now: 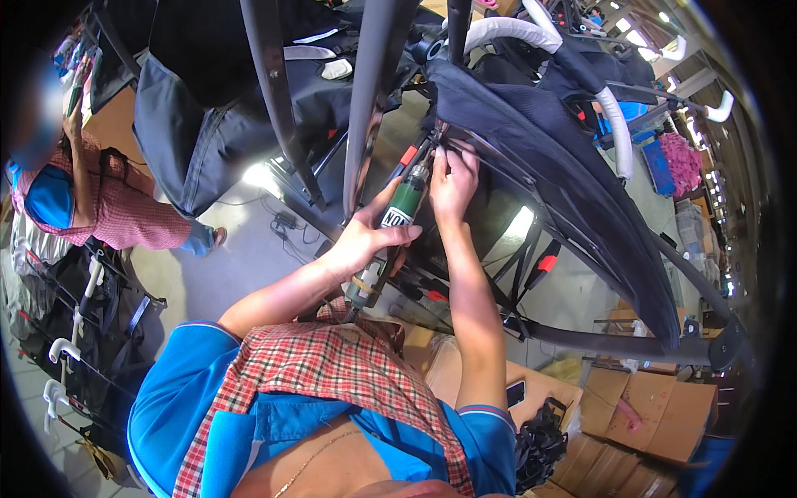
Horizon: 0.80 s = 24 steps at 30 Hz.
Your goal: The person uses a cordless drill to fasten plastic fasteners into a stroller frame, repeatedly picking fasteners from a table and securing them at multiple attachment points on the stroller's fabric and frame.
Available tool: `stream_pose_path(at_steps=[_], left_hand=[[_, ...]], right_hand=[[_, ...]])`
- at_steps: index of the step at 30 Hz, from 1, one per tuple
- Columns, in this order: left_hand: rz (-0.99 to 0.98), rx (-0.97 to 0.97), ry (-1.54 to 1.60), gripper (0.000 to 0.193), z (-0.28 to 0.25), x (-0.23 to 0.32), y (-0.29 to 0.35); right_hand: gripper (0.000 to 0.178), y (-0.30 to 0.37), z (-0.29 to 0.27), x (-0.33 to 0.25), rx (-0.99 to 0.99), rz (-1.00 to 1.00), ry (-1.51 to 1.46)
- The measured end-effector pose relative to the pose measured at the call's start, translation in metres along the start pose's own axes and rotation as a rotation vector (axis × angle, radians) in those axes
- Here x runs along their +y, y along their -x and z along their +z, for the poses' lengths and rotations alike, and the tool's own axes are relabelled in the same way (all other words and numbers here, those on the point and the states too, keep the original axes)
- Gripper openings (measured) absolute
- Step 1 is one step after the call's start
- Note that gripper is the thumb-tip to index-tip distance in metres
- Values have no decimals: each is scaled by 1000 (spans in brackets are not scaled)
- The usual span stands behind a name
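My left hand is wrapped round the body of a green electric screwdriver, which slants up and away from me. Its tip meets a dark joint on a stroller-like frame of grey tubes and black fabric. Close beside the tip, my right hand is closed, thumb and fingers pinched together at that joint. Whatever small thing they grip there is hidden. A red-marked black rod lies just left of the screwdriver's front end.
More frames with white handles crowd the far side, and others with white hooked ends stand at left. A person in a checked apron stands at far left. Cardboard boxes, a phone and black parts lie at near right.
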<state>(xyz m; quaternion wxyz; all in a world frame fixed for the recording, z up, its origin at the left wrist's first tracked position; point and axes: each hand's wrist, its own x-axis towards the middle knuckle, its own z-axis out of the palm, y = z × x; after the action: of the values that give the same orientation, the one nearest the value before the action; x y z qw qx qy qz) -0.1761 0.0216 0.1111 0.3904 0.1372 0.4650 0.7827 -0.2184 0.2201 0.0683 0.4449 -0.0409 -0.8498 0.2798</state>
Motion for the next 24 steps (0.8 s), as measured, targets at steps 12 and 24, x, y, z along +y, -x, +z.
stream_pose_path(at_steps=[12, 24], left_hand=[[33, -3, 47, 94, 2, -3, -7], [131, 26, 79, 88, 0, 7, -41]], right_hand=[[13, -4, 4, 3, 101, -44, 36], [13, -3, -6, -16, 42, 7, -87]])
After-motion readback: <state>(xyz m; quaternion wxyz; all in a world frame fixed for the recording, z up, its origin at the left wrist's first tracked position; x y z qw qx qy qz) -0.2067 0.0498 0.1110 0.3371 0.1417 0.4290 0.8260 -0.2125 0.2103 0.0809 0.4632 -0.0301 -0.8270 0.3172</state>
